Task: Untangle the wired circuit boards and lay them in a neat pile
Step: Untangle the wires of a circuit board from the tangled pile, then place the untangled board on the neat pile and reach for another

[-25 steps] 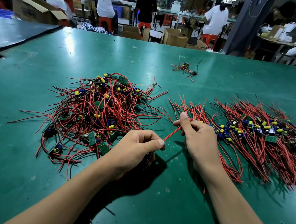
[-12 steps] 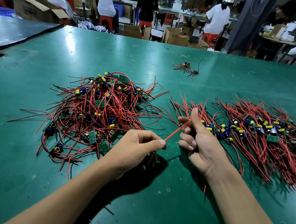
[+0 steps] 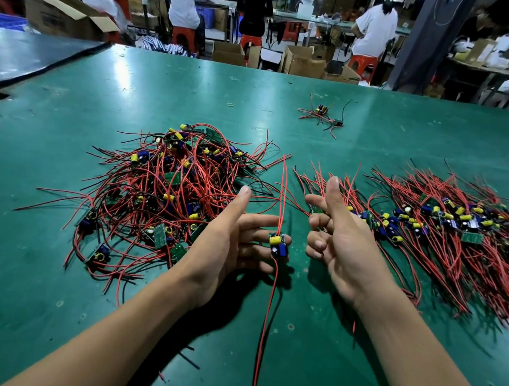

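Note:
A tangled heap of wired circuit boards (image 3: 168, 190), red and black leads with yellow and blue parts, lies left of centre on the green table (image 3: 47, 297). The sorted pile (image 3: 450, 232), with leads combed parallel, lies to the right. My left hand (image 3: 232, 244) is spread with its thumb up, and one small board (image 3: 278, 247) rests at its straight fingertips. That board's red leads stand upward and trail down toward me. My right hand (image 3: 339, 236) hovers beside it, thumb raised and fingers curled, with nothing clearly in it.
Two stray wired boards (image 3: 324, 115) lie farther back on the table. A dark table (image 3: 25, 55) adjoins at the far left. Beyond the far edge are cardboard boxes (image 3: 301, 61) and several seated workers at benches.
My right hand has let go of the red lead it was pulling and drawn back. My left hand has uncurled, and the freed board now sits at its fingertips.

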A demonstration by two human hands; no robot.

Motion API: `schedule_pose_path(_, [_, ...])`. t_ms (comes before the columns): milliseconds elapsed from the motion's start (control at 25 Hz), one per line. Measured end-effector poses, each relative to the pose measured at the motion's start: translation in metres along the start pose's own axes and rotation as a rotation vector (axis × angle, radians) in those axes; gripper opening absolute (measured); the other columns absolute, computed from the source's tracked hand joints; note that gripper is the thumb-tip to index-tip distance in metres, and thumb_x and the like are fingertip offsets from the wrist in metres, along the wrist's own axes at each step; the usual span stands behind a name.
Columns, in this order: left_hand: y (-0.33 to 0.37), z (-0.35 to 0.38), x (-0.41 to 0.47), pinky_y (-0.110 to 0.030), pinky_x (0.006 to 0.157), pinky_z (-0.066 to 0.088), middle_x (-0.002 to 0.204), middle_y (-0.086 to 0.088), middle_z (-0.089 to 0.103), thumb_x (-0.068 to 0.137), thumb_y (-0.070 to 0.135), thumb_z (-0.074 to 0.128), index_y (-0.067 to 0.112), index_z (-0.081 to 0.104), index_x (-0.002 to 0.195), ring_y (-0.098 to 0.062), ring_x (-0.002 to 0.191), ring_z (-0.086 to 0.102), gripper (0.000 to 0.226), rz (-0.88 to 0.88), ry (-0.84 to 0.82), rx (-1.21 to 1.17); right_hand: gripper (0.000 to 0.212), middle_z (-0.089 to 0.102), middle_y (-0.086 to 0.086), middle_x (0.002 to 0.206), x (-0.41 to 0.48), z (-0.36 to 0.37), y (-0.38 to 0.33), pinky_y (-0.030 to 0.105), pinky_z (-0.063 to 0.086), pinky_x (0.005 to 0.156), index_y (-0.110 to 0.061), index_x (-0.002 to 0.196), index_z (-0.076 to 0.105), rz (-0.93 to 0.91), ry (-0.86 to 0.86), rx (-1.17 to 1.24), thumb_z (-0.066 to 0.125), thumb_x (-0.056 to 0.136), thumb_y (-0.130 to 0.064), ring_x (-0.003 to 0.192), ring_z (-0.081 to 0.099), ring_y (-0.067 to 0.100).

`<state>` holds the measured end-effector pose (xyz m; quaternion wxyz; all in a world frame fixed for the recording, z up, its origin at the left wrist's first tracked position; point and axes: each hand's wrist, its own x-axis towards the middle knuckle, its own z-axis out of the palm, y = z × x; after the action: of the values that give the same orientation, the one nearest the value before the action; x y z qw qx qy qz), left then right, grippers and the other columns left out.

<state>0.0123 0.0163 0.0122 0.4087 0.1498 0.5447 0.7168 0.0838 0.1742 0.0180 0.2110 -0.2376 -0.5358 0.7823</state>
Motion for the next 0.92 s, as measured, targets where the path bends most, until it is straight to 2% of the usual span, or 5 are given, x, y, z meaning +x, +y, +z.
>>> schedule_pose_path(240, [-0.001, -0.005, 0.003, -0.037, 0.075, 0.052, 0.113, -0.019, 0.070, 0.080, 0.074, 0.031, 0.010, 0.065, 0.121, -0.027, 0.088, 0.067, 0.084, 0.017, -0.027, 0.005, 0.070, 0.047, -0.008, 0.064, -0.004, 0.004, 0.008, 0.020, 0.032, 0.040, -0.012, 0.106, 0.064, -0.099, -0.106, -0.202, 0.074, 0.065, -0.068, 0.045, 0.038, 0.007])
schedule_pose_path(440, [-0.003, -0.005, 0.006, -0.042, 0.095, 0.047, 0.121, -0.007, 0.069, 0.081, 0.073, 0.030, 0.018, 0.058, 0.131, -0.024, 0.110, 0.064, 0.079, 0.027, -0.070, 0.014, 0.030, 0.058, -0.004, 0.077, -0.012, 0.009, 0.023, 0.018, 0.049, 0.053, -0.023, 0.104, 0.064, -0.280, -0.114, -0.607, 0.083, 0.081, -0.022, 0.052, 0.051, 0.000])
schedule_pose_path(680, [-0.012, 0.002, -0.003, -0.030, 0.058, 0.049, 0.076, -0.002, 0.073, 0.093, 0.024, 0.063, 0.018, 0.072, 0.100, -0.015, 0.056, 0.058, 0.013, 0.380, 0.204, 0.594, 0.019, 0.069, -0.003, 0.088, 0.003, -0.009, 0.015, 0.021, 0.049, 0.073, -0.024, 0.099, 0.071, -0.515, 0.214, -0.868, 0.080, 0.084, -0.029, 0.068, 0.057, 0.004])
schedule_pose_path(800, [-0.012, 0.002, -0.006, -0.038, 0.069, 0.056, 0.079, 0.003, 0.073, 0.091, 0.019, 0.066, 0.021, 0.074, 0.095, -0.027, 0.070, 0.066, 0.009, 0.488, 0.292, 0.697, 0.024, 0.068, 0.003, 0.096, 0.010, -0.023, 0.009, 0.031, 0.049, 0.085, -0.017, 0.103, 0.072, -0.571, 0.362, -0.936, 0.079, 0.085, -0.032, 0.084, 0.062, 0.018])
schedule_pose_path(920, [-0.009, 0.000, -0.005, -0.038, 0.075, 0.053, 0.083, 0.003, 0.069, 0.090, 0.017, 0.066, 0.024, 0.067, 0.111, -0.030, 0.075, 0.065, 0.022, 0.489, 0.365, 0.722, 0.030, 0.059, -0.001, 0.102, 0.011, -0.029, 0.006, 0.022, 0.038, 0.080, -0.019, 0.110, 0.070, -0.598, 0.439, -1.002, 0.077, 0.086, -0.035, 0.083, 0.057, 0.006])
